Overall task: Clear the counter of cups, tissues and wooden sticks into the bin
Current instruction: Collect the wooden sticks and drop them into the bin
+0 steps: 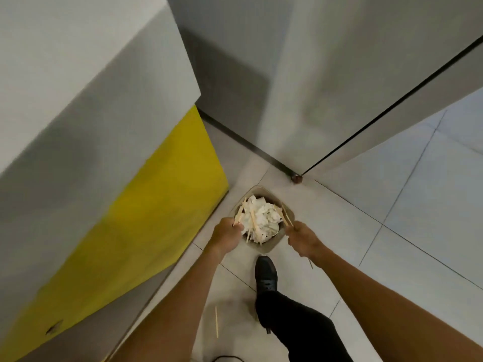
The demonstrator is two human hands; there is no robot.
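Down at the foot of the desk (78, 87), over the bin (271, 248) that stands on the tiled floor (366, 231), I have both arms stretched out. My left hand (227, 235) is curled tight round a small bundle of wooden sticks (239, 216), whose free ends point over the bin's left rim. My right hand (303, 240) clamps a second bundle (286, 218) the same way at the right rim, with one end poking out below my fist. I hold each bundle angled inward, tips over the opening, so the sticks should fall inside when I let go rather than glance off the rim.

The bin is heaped with crumpled tissues (261, 214) and more sticks lie across them. Room looks short, so I judge the drop wants to be low and central, or the sticks may slide off the pile. One stray stick (216, 322) lies on the floor behind, near my shoe (266, 275), which is planted just short of the bin to bring me close. That stick is not yet picked up. I can make out no cups, and the desk is too blurred for me to say what is left on it.
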